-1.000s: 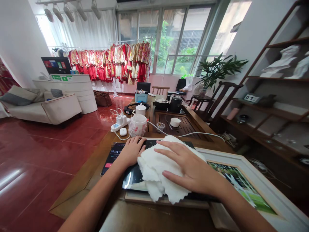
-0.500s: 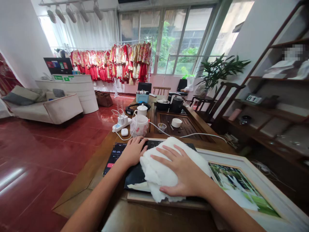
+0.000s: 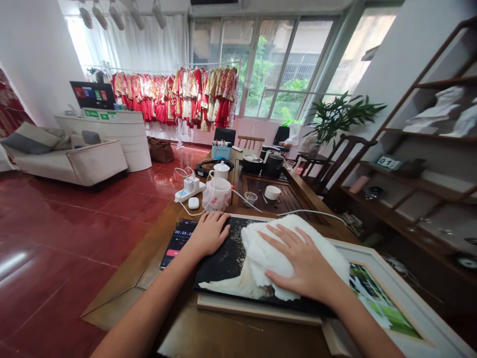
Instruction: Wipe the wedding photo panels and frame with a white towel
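My right hand (image 3: 303, 263) lies flat, fingers spread, on a white cloth (image 3: 268, 248) that is bunched on a dark glossy picture (image 3: 223, 258). That picture rests on a wooden table (image 3: 167, 248). My left hand (image 3: 209, 233) presses its fingers flat on the picture's upper left corner. A phone (image 3: 178, 237) with a running timer lies just left of my left hand. A larger photo in a white frame (image 3: 395, 278) sits under and to the right of the dark picture.
Behind the picture stand a white teapot (image 3: 218, 191), a power strip (image 3: 188, 190) with white cables, a small bowl (image 3: 272, 192) and dark kettles (image 3: 274, 163). Wooden shelves (image 3: 421, 169) line the right wall. A sofa (image 3: 70, 159) and red tiled floor lie to the left.
My right hand has slid the white cloth to the right across the dark picture, baring more of its left part. My left hand has stayed at the picture's corner.
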